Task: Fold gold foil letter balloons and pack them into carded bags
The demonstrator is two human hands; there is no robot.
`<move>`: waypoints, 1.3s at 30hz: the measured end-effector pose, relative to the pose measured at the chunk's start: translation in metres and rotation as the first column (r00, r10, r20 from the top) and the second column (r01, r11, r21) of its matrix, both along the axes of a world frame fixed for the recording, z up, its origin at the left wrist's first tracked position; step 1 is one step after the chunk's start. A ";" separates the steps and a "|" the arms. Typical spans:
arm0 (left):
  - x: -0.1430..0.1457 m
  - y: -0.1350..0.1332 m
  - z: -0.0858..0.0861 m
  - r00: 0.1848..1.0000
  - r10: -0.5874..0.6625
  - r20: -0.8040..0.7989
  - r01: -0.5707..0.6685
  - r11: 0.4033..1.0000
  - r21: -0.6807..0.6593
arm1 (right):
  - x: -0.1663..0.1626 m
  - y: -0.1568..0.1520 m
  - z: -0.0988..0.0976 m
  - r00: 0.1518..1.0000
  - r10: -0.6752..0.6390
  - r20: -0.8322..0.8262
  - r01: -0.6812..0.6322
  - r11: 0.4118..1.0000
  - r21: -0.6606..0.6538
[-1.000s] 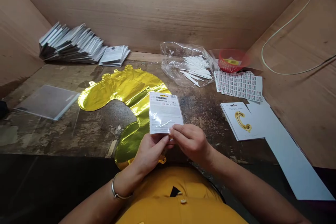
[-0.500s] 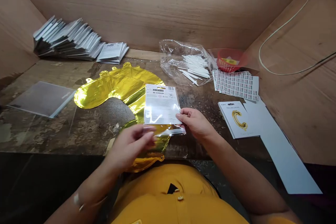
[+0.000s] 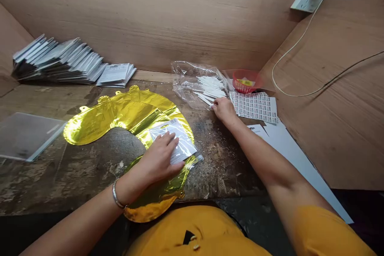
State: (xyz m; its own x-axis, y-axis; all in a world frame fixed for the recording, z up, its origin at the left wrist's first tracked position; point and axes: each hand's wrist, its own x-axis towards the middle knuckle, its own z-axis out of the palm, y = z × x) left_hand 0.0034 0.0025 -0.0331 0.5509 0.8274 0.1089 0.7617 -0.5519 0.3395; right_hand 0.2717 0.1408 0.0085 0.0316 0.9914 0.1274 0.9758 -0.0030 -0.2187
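Findings, with the packet as dial centre: at 7 o'clock, the near end of the gold foil balloon overhangs your worktop; a brush of your clothing could drag it. Your left hand lies flat on the packet, its grip apart, fingers spread. The packet rests mostly on the foil, which looks slick; uneven palm pressure could slide the one or crease the other. At 1 o'clock, your right hand is at the white sticks, fingertips close together; whether that grip is clamped on a stick cannot be told. A hasty pull could scatter neighbours lying on or in the clear bag. At 2 o'clock, label sheets lie just beside it; a careless sweep could shift them.
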 end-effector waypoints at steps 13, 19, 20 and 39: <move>-0.001 0.014 0.009 0.997 -0.065 0.046 0.067 0.997 -0.049 | 0.005 0.010 -0.010 0.981 -0.084 0.176 0.087 0.996 -0.011; -0.003 0.022 0.022 0.991 -0.059 0.124 0.077 0.986 -0.146 | -0.008 -0.119 0.036 0.932 0.324 -0.163 -0.271 0.921 0.281; -0.002 0.023 0.024 0.990 -0.044 0.133 0.067 0.984 -0.167 | -0.011 -0.142 0.041 0.904 0.385 -0.185 -0.327 0.902 0.282; 0.002 0.026 0.034 0.998 0.040 0.054 -0.029 0.981 -0.194 | -0.017 -0.212 0.044 0.851 0.518 -0.080 -0.466 0.818 0.338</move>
State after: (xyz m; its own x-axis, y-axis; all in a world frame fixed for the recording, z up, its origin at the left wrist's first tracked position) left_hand 0.0059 0.0282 0.0006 0.5192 0.8543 -0.0238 0.7553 -0.4457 0.4804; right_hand 0.2547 -0.0710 0.0521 -0.4043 0.7950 0.4523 0.7795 0.5582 -0.2843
